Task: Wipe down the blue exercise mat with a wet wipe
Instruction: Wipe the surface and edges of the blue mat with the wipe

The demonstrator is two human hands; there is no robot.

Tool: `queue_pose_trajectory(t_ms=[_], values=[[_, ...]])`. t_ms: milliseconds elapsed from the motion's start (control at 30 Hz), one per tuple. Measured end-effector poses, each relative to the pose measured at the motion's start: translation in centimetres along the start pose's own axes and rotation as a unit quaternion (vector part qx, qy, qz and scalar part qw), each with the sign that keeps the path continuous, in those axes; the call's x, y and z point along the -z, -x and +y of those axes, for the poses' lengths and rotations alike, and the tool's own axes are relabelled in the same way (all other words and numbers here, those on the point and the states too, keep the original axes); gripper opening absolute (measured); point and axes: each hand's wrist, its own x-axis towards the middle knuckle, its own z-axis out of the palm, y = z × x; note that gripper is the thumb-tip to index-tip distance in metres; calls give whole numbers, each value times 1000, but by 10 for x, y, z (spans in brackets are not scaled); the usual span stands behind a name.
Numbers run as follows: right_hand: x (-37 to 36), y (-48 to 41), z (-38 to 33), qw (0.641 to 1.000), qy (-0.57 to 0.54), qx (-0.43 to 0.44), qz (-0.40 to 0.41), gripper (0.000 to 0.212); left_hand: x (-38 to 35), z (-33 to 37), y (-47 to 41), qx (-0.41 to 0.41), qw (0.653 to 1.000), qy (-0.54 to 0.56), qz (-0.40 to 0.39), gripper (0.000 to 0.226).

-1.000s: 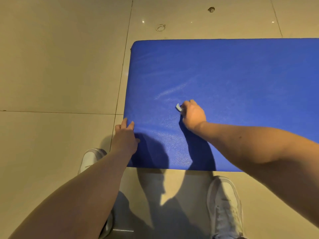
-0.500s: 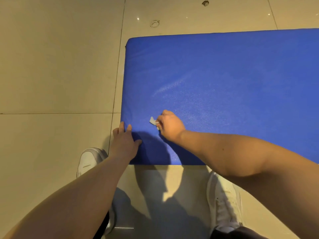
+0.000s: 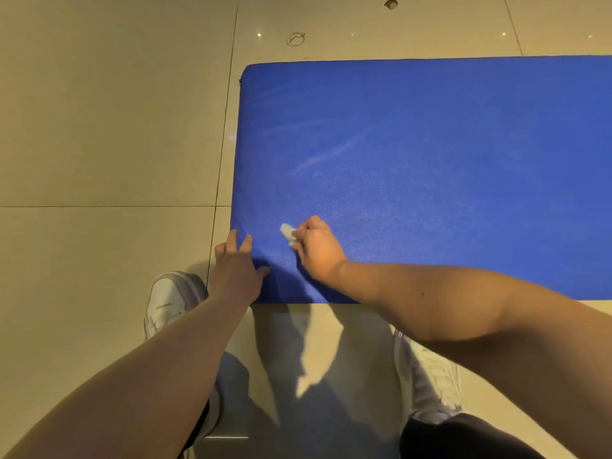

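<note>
Seen from above, the person's right hand (image 3: 316,250) reaches forward and across, knuckles up. Its fingers (image 3: 313,223) are curled and pinch a small crumpled white wet wipe (image 3: 287,231), which is pressed onto a thick blue padded exercise mat (image 3: 430,144) close to the mat's near left corner. The left hand (image 3: 236,270) rests palm down on that corner, near the right hand. Its fingers are straight and slightly spread at the mat's left edge, holding nothing. The mat lies flat on a glossy beige tiled floor (image 3: 99,127) and runs out of view to the right, with faint pale streaks across its middle. One white sneaker (image 3: 169,299) stands beside the left forearm, and a second white sneaker (image 3: 430,376) is partly hidden under the right forearm. Arm shadows darken the mat's near edge.
</note>
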Motion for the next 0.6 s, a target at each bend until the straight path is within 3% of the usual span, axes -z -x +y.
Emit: queue_pose_trajectory(t_ms=[100,167,300,433,600], values=[[-24,6,-19,998,-35,34,48,8,-3,-4,2,-10,1000,-7,10,81],[-25,10,-13,996,-40,71,23,2,-5,-6,5,-17,1000,-17,14,81],[-1,15,20,996,23,83,7,15,-6,-5,13,14,999,51,15,73],[27,34,70,998,54,10,42,13,-2,-4,15,47,996,65,-29,66],[37,48,88,991,30,-107,71,13,-4,0,21,58,996,65,-15,62]])
